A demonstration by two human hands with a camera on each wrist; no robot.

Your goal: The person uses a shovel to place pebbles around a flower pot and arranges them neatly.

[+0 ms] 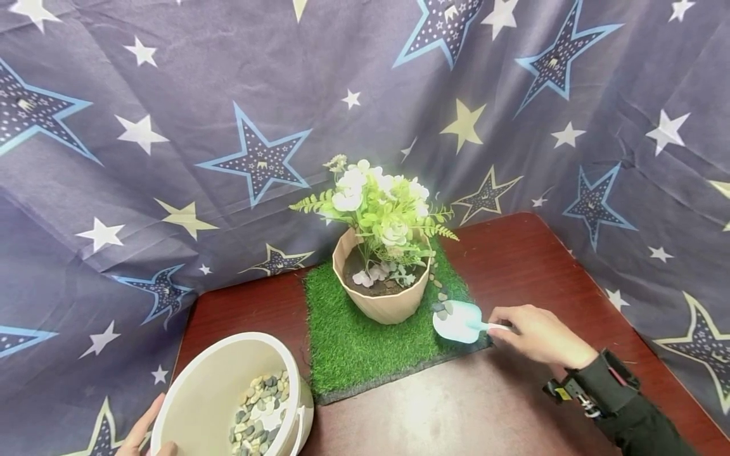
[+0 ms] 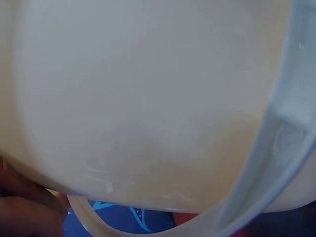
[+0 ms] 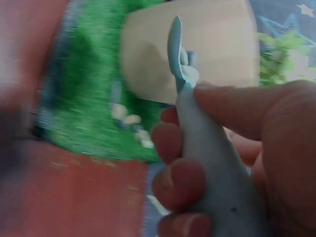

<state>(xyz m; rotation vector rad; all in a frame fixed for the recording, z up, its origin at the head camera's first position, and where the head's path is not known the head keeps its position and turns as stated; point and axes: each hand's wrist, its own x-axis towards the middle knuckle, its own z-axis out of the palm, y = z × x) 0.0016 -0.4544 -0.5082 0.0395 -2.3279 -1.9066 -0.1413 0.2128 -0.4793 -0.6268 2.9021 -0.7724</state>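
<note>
Carrying pebbles [image 1: 442, 309] on the scoop [image 1: 458, 321], right hand [image 1: 536, 334] gripping its handle beside the pot [image 1: 383, 297] mid-tabletop, left hand [image 1: 139, 434] holding the bucket [image 1: 212, 386] at the near-left corner; next I'd tip into the pot.

No legible text anywhere.

Bright, even light in the head view, white flowers [image 1: 365, 190] glowing too much, edges bent. Blurry up close in both wrist views; soft shine on the bucket [image 2: 148, 98].
</note>
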